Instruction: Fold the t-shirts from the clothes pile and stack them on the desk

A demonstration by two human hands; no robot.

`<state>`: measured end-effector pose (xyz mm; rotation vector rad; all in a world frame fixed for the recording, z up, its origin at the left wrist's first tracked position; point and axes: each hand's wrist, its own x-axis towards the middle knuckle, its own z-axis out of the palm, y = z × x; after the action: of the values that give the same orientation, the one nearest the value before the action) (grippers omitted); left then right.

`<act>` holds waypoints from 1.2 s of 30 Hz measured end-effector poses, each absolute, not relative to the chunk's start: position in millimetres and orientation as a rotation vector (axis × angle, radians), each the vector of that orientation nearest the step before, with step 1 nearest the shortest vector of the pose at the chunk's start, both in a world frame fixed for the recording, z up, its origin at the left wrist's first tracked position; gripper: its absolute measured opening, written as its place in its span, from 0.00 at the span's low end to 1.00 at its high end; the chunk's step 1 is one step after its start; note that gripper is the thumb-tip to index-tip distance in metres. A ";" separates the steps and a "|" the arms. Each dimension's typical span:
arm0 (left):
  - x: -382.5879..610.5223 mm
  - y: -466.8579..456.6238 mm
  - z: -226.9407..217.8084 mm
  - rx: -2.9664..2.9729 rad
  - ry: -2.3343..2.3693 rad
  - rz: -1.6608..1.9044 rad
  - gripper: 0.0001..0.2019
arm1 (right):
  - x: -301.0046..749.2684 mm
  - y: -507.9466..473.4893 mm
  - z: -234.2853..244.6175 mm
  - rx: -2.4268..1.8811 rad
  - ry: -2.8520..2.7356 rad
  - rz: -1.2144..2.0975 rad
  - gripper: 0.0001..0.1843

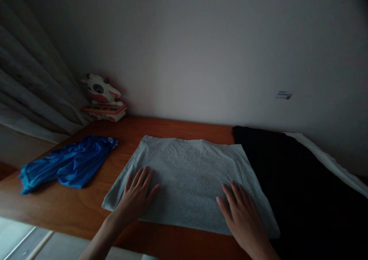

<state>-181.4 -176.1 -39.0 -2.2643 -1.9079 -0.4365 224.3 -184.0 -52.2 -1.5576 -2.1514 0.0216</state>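
Both hands (pixel 137 195) (pixel 242 213) rest splayed, gripping nothing, on lightly creased, trapezoidal gray cloth (pixel 184 175).

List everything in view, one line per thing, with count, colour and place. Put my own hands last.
Grey cloth: one, grey, spread on the table, centre
Crumpled cloth: one, blue with a white patch at one end, left on the table
Black cloth: one, black, right of the grey cloth
White material: one strip showing, white, along the black cloth's far edge
Cow toy with keyboard: one, white and red, far left corner of the table
Wooden table: one, reddish brown, under the cloths
Wall: one, greyish, behind the table
Sticker: one, blue and white, on the wall, right
Curtain: one, grey, far left
Left hand: one, bare, flat on the grey cloth's left side
Right hand: one, bare, flat on its right side
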 end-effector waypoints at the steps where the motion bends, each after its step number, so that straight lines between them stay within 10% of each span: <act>1: -173.6 -169.7 -38.5 -2.249 -1.923 -0.454 0.33 | 216.7 -177.0 -45.2 -1.570 -2.147 0.029 0.28; 11: -84.9 -100.5 -27.1 -2.509 -1.866 -0.411 0.35 | 140.0 -88.6 -19.5 -1.604 -2.265 0.147 0.31; 36: -223.6 -16.9 -23.2 -1.886 -2.441 -0.419 0.36 | 264.0 -12.6 -45.6 -2.176 -1.975 -0.076 0.35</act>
<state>-223.6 -16.9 -23.2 -1.8859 -2.4408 -0.4190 264.0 -12.6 -45.6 -2.1762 -1.9753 -0.0760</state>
